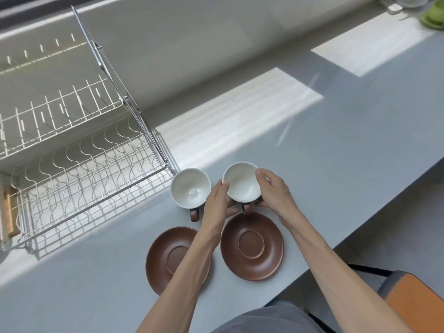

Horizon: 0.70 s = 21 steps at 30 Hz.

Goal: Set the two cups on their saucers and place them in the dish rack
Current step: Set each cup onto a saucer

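both hands are on the right cup (242, 182) — white inside, brown outside, its handle pointing toward the person. the left hand (216, 203) curls its fingers round the cup's left wall, thumb low near the handle; the right hand (274, 192) curls round the right wall, one fingertip touching the rim. whether the cup is lifted clear of the grey counter (324, 164) cannot be told. just below the fingers lies the right saucer (252, 246), brown and bare. the left cup (190, 187) stands just beside the left hand's knuckles, and the left saucer (168, 258) lies partly under the left forearm. the wire dish rack (79, 174) stands further left, well apart from both hands. no brand, label or writing can be read on anything.
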### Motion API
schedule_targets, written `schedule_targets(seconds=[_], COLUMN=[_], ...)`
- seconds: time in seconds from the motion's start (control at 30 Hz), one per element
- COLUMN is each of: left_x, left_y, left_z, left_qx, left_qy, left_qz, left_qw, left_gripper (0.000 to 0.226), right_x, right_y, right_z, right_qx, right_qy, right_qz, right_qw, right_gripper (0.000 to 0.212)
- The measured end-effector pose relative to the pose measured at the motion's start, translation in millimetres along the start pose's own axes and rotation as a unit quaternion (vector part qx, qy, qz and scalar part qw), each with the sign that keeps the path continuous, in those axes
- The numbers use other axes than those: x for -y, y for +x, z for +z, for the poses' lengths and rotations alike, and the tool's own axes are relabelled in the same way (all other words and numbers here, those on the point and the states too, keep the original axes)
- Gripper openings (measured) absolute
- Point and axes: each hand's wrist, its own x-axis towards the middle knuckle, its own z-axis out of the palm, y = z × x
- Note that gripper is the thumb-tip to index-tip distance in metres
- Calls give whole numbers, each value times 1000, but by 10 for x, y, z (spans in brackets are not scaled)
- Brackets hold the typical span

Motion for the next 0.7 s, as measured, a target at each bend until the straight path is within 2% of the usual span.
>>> schedule_targets(seconds=[0.07,0.23,0.37,0.5,0.7], left_x=[21,104,225,384,556], left_y=[-75,-355,-564,-711,-860], left_z=[-18,-102,-155,-194,-230], left_qx=[8,29,20,16,15], left_qy=[-4,-18,-66,-78,-68], left_qz=[2,6,-37,-67,-83], left_qw=[1000,999,997,995,994], left_gripper=[37,27,22,26,29], right_x=[-14,-137,-312,-498,-663], right_y=[-91,-390,-597,-794,-960], right_z=[-26,-41,-28,12,49], right_qx=[-4,-11,-18,-26,-26], right_qy=[12,24,37,40,63], right_qz=[-8,-25,-18,-8,15], right_qw=[1000,999,999,999,998], right_gripper=[62,58,55,57,30])
